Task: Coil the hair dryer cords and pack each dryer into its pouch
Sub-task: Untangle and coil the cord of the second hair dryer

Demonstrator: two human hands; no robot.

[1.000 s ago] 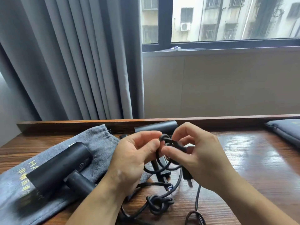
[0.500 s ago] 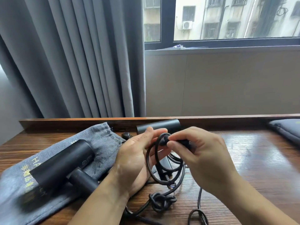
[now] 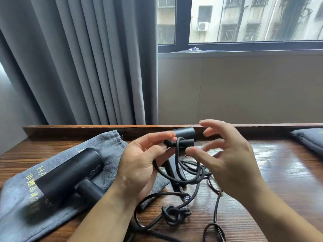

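A black hair dryer [image 3: 70, 173] lies on a grey pouch [image 3: 106, 151] with yellow lettering at the left of the wooden table [image 3: 283, 168]. A second black dryer [image 3: 185, 132] lies behind my hands by the table's back rail. My left hand [image 3: 139, 165] pinches the black plug [image 3: 183, 143] and a loop of black cord [image 3: 176, 173] between thumb and fingers. My right hand [image 3: 230, 159] hovers just right of the plug, fingers spread, holding nothing. More cord lies tangled in a knot [image 3: 174, 213] on the table below.
Another dark grey pouch [image 3: 309, 138] lies at the far right table edge. Grey curtains [image 3: 78, 60] hang behind on the left. A window sill and beige wall rise behind the table's raised back rail [image 3: 87, 127].
My right hand has let go of the plug end and opened, drifting right. My left hand keeps the plug and loop, now raised slightly.
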